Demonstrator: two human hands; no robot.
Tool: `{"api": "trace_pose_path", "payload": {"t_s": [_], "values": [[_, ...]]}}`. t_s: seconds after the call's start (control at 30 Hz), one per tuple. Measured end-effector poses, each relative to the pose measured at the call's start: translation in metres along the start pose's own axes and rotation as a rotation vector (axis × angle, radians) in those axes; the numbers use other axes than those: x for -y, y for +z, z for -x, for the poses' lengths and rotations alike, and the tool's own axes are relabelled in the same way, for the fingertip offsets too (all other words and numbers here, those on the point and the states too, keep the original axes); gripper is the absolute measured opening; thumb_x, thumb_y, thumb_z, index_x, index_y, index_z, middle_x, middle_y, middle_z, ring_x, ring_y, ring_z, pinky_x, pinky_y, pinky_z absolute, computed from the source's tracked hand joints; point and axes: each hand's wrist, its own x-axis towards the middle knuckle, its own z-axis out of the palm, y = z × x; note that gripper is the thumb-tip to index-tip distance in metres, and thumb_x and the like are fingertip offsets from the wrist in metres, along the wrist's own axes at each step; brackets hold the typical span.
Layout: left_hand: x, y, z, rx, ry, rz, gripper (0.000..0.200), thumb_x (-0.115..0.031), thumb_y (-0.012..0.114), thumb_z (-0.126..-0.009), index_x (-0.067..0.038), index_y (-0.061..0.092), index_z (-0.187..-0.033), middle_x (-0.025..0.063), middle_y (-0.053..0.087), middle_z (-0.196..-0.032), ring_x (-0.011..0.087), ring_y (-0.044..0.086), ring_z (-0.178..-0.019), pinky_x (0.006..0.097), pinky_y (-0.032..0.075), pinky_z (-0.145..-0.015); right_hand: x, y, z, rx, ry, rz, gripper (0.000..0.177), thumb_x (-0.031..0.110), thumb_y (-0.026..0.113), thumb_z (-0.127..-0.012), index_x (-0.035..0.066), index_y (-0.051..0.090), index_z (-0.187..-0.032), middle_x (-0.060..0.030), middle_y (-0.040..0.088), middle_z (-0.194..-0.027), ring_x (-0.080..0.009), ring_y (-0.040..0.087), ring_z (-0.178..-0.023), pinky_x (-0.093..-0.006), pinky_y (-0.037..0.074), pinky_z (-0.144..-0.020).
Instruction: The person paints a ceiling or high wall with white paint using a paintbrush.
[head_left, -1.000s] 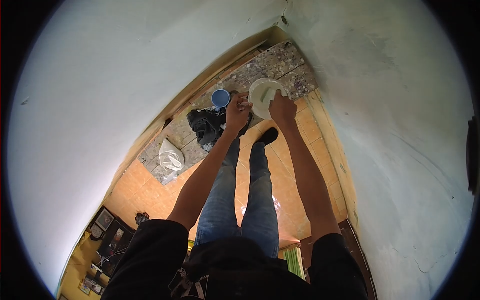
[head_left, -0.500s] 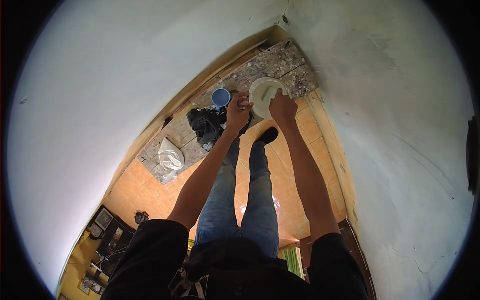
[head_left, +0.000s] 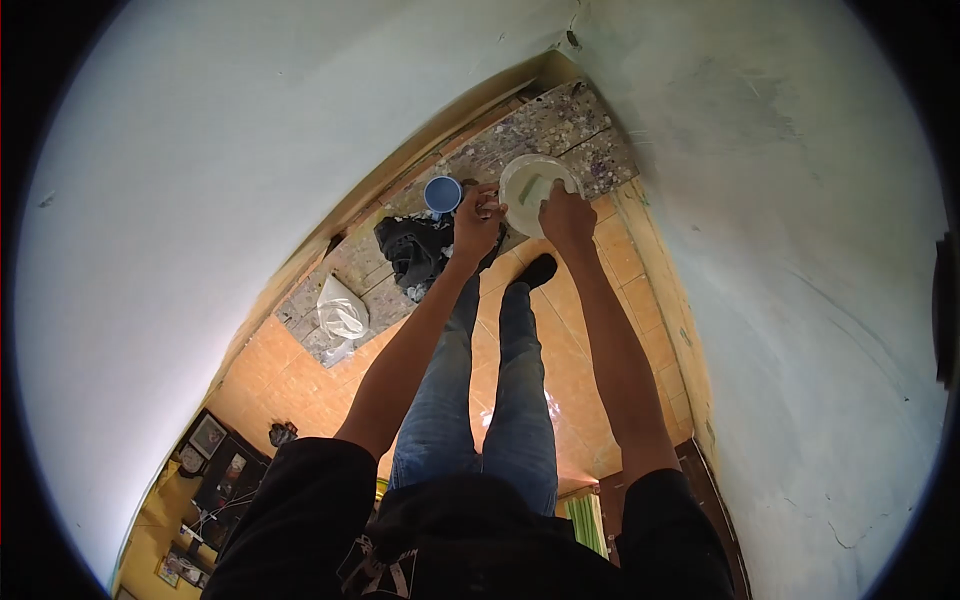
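A round white tub [head_left: 516, 172] with pale paste inside sits over the paint-spattered plank. My left hand [head_left: 477, 222] is at the tub's left rim, fingers curled against it. My right hand [head_left: 567, 217] reaches over the right side of the tub, its fingers closed on a pale flat tool [head_left: 541, 190] that dips into the paste; the tool's full shape is hidden. Just left of my left hand stands a blue cup [head_left: 442, 194]. Dark crumpled cloth [head_left: 408, 250] lies on the plank below the cup.
The spattered plank [head_left: 370, 277] runs diagonally along the wall, with a white plastic bag [head_left: 341, 312] near its lower end. Pale walls [head_left: 780, 300] meet in a corner ahead. Orange floor tiles [head_left: 618, 255] show beside my legs. Shelving [head_left: 228, 475] stands at the lower left.
My right hand and the pale tool have shifted slightly within the tub, and less of the tool shows. My left hand has stayed at the rim.
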Motion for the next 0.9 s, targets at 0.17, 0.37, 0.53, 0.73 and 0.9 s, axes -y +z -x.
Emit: {"api": "trace_pose_path", "payload": {"t_s": [0.17,0.37,0.53,0.73,0.9], "values": [[0.003,0.000,-0.001,0.008,0.013,0.014,0.035,-0.004,0.066,-0.084,-0.004,0.058,-0.118,0.0082,0.062,-0.092,0.0155,0.063,-0.084,0.0295,0.052,-0.074,0.000,-0.016,0.009,-0.020,0.020,-0.063,0.032,0.030,0.059,-0.088,0.010,0.054,-0.113,-0.0157,0.068,-0.085,-0.0345,0.068,-0.083,-0.0465,0.054,-0.069],[0.007,0.002,-0.002,-0.006,-0.001,0.030,0.036,-0.002,0.066,-0.084,-0.003,0.058,-0.118,0.0075,0.062,-0.091,0.0146,0.063,-0.083,0.0286,0.052,-0.073,-0.010,-0.021,0.002,-0.003,0.017,-0.108,0.027,0.029,0.060,-0.089,0.010,0.056,-0.108,-0.0165,0.068,-0.086,-0.0354,0.067,-0.087,-0.0488,0.053,-0.072],[0.003,0.003,0.000,-0.001,-0.004,0.040,0.036,-0.002,0.067,-0.083,-0.004,0.058,-0.118,0.0075,0.061,-0.092,0.0135,0.063,-0.083,0.0269,0.051,-0.072,-0.005,-0.027,0.006,-0.010,0.017,-0.080,0.026,0.029,0.061,-0.088,0.010,0.057,-0.106,-0.0150,0.069,-0.088,-0.0345,0.067,-0.087,-0.0481,0.053,-0.073],[0.001,0.001,-0.002,-0.009,0.012,0.001,0.036,-0.002,0.066,-0.084,-0.004,0.057,-0.119,0.0080,0.062,-0.092,0.0134,0.062,-0.083,0.0267,0.051,-0.072,-0.003,-0.021,0.008,-0.011,-0.008,-0.094,0.026,0.028,0.062,-0.088,0.011,0.057,-0.107,-0.0138,0.069,-0.089,-0.0340,0.067,-0.086,-0.0479,0.052,-0.071],[0.007,0.002,-0.003,0.004,0.012,0.027,0.035,-0.002,0.066,-0.084,-0.004,0.058,-0.118,0.0081,0.062,-0.091,0.0135,0.062,-0.083,0.0264,0.051,-0.072,-0.005,-0.023,0.011,-0.038,-0.058,-0.128,0.028,0.027,0.062,-0.088,0.011,0.057,-0.110,-0.0149,0.069,-0.086,-0.0341,0.068,-0.083,-0.0482,0.052,-0.069]]}}
